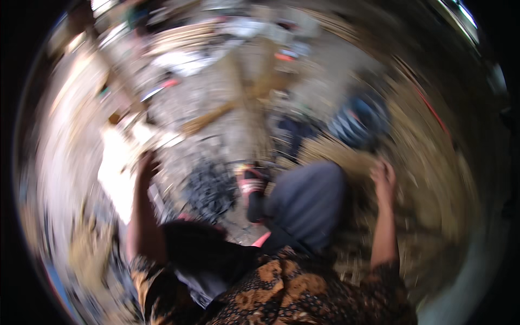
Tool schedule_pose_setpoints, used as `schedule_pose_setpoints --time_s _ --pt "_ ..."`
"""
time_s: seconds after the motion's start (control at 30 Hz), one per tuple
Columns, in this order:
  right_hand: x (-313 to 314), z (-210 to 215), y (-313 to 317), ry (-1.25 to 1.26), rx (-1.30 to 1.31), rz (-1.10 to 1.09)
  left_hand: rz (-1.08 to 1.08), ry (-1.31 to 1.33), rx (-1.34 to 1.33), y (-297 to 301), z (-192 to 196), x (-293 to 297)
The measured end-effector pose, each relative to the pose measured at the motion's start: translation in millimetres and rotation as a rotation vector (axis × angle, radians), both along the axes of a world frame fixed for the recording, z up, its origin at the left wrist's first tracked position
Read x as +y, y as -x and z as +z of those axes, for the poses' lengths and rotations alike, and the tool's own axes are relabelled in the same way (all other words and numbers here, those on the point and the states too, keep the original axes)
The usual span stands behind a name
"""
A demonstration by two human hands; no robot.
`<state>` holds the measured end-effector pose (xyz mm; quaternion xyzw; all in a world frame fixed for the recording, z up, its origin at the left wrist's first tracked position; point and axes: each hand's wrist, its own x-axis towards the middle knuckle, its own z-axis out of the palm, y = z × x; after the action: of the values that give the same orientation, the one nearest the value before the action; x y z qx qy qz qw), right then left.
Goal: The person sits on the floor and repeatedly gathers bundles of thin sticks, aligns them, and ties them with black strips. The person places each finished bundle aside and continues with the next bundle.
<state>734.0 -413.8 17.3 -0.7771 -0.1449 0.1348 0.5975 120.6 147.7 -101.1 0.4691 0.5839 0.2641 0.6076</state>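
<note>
The whole view is smeared by motion. My left hand [147, 167] hovers beside a bright white sheet or sack [115, 168] at the left; its fingers are too dark and blurred to read. On the other side, my right hand [384, 176] is raised past my bent knee, fingers loosely apart with nothing visible in them. Nearest to it lies a bundle of straw-coloured stalks [338, 154]. Between my legs and the white sheet sits a heap of black strips or scraps [208, 187]. Long tan stalk bundles [246, 97] lie crossed on the floor ahead.
A blue-grey ribbed round thing [358, 120] stands right of centre, next to dark cloth [295, 135]. More stalks [422, 124] cover the right side. Farther off are pale bundles [181, 38] and a red-ended blade-like thing [160, 88]. My sandalled foot [253, 189] rests in the middle.
</note>
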Motion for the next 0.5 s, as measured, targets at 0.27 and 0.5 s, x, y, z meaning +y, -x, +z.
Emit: schedule_pose_setpoints --time_s 0.27,0.5 --pt "-230.3 -6.1 40.5 0.634 -0.267 -0.705 -0.367 -0.004 0.353 -35.8 -43.7 74.2" --pt "-414.2 -30.3 123.0 0.938 -0.328 -1.368 -0.632 0.326 0.539 -67.7 -29.5 35.6"
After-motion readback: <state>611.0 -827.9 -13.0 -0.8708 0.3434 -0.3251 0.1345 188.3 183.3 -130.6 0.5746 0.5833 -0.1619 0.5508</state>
